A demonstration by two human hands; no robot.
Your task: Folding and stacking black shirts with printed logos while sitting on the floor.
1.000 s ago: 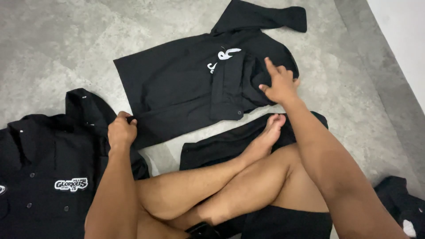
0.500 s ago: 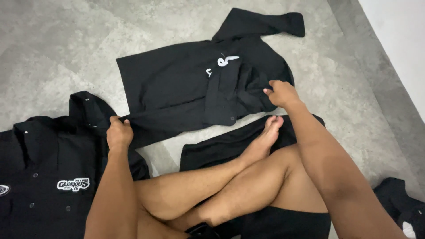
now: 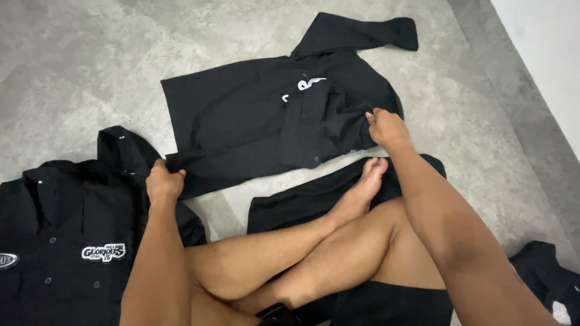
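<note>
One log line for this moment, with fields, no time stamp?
left hand: grips shirt corner | right hand: pinches shirt edge | shirt: flat on floor

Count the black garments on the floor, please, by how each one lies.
Shirt held by left hand and right hand: 1
Buttoned shirt, flat: 1
Garment under the legs: 1
Crumpled garment: 1
Total: 4

A black shirt (image 3: pixel 241 121) with white lettering is lying spread flat on the floor, its near edge lying pinched between both hands' fingers.
</note>
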